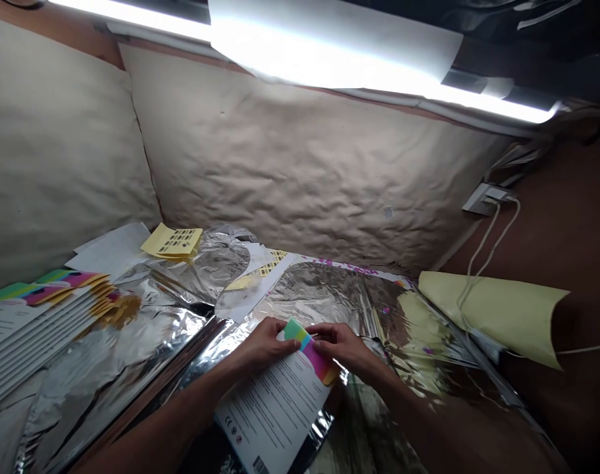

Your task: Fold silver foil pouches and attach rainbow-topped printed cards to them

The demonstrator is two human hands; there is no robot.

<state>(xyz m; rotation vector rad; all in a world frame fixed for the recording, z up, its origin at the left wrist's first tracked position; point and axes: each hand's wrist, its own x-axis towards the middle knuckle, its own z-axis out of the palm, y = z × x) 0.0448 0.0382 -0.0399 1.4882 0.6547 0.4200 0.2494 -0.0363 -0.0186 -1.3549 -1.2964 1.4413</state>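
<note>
Holding a flat white printed card (280,401) with both hands here, the one with a rainbow-coloured strip (310,352) along its far edge. The left hand (265,343) grips the card's far left corner with its fingers curled at the strip's green end. The right hand (347,347) pinches the strip from the other side, fingertips closed tight on it. So the card sits right between the two grips, its near end running back toward the wrists, lying on a crinkly silver foil sheet (324,289). Well out to the left of the left grip there's a slanted stack of matching white cards (33,336) with the same bright edges. Beyond both grips, further back, a yellow sticker sheet with little dark marks (172,241) rests on the foil. Off to the right of the right grip is a curled pale yellow paper sheet (497,313) with a white cable (482,253) draped over it.
</note>
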